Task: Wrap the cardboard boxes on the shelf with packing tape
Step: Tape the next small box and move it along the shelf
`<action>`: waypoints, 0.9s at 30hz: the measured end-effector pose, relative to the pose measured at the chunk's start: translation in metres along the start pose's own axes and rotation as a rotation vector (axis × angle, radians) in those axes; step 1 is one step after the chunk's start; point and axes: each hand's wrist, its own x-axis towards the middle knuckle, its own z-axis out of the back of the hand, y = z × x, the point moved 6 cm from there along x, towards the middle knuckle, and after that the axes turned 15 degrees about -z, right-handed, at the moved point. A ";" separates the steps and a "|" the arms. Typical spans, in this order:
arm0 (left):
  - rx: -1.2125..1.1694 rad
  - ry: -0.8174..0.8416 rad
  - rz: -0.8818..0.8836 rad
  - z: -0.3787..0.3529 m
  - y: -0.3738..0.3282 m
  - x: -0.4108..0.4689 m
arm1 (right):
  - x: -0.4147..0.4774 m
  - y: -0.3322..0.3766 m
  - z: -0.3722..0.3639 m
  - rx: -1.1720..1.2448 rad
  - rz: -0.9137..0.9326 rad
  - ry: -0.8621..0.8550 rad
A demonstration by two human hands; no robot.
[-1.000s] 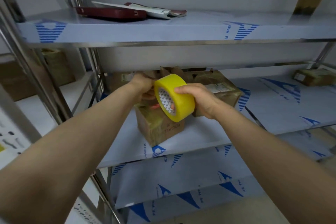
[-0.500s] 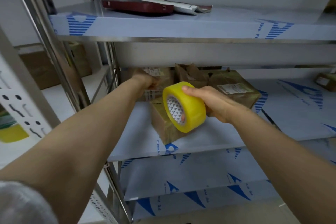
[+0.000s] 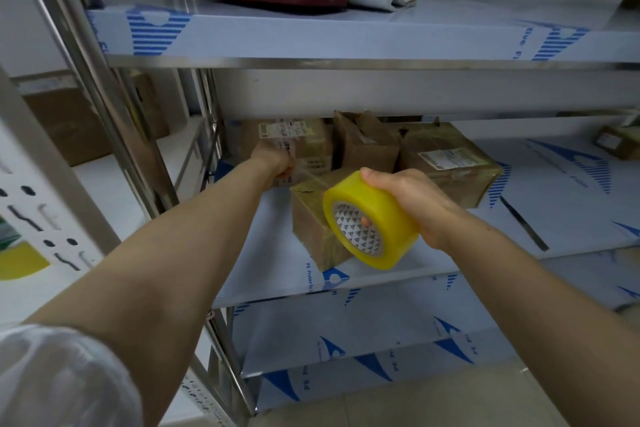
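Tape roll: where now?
Head view, centre-right: the yellow tape roll is gripped in the right hand, in front of the front box on the middle shelf; the left hand grips the labelled box behind.

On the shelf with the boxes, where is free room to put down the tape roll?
The shelf is bare between the large labelled box and the small far-right box, and left of the front box. Back left is crowded.

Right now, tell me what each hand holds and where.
Right hand grips the tape: thumb on the rim, fingers in the core. Left hand holds the back-left box at its front.
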 end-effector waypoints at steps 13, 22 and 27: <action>-0.111 0.097 0.086 -0.010 0.022 0.001 | 0.005 -0.001 -0.012 0.000 -0.085 -0.026; -0.125 0.062 0.057 -0.011 0.027 0.001 | 0.008 0.003 -0.010 -0.014 -0.105 -0.054; -0.088 0.049 0.035 -0.013 0.028 0.001 | 0.009 0.005 -0.010 -0.017 -0.115 -0.058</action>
